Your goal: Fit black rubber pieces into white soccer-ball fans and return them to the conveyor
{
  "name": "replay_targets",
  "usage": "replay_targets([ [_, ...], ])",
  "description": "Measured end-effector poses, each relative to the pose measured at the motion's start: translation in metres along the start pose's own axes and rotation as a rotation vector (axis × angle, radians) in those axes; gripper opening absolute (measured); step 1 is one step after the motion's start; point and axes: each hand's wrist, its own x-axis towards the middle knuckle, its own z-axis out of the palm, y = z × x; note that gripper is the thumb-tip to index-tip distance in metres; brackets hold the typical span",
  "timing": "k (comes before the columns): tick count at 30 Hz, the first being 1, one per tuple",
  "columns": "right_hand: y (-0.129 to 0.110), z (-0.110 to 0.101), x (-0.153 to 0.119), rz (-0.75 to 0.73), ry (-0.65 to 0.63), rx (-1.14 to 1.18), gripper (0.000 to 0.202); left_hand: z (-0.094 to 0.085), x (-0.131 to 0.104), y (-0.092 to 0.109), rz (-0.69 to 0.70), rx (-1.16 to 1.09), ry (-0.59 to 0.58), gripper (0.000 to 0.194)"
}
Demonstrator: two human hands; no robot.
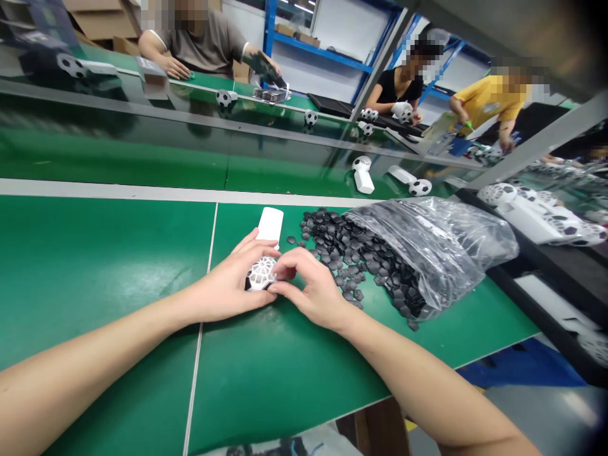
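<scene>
A white lattice ball with a flat white handle lies on the green table; a few dark patches show at its lower left side. My left hand is wrapped round the ball from the left, thumb below and fingers above. At the ball's right side my right hand has thumb and forefinger pinched together; whatever is between them is too small to make out. Right of my hands lies a heap of black pentagonal pieces, spilling from a clear plastic bag.
Beyond the table's pale edge runs a green belt with white ball-and-handle pieces. A black tray with more white pieces stands at the right. Across the belt, three people sit or stand at work.
</scene>
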Motion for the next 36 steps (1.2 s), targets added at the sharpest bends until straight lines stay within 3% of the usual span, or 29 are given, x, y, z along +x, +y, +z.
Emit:
replay_targets([
  [6,0.009,0.003,0.002,0.183,-0.016,0.109,0.024,0.001,0.001,-0.003,0.02,-0.02,0.028,0.037],
  [10,0.012,0.004,0.002,0.182,-0.013,0.102,0.019,0.004,0.002,-0.007,0.015,-0.002,0.061,0.039],
  [15,0.02,0.004,0.004,0.186,-0.03,0.085,0.027,0.006,0.003,-0.007,0.031,0.055,0.121,0.04],
  [27,0.024,0.001,0.008,0.136,-0.099,0.044,0.032,0.004,0.003,-0.009,0.071,0.146,0.106,0.042],
  [36,0.025,0.004,0.004,0.152,-0.081,0.034,0.025,0.013,0.003,-0.017,0.067,0.039,0.19,0.044],
])
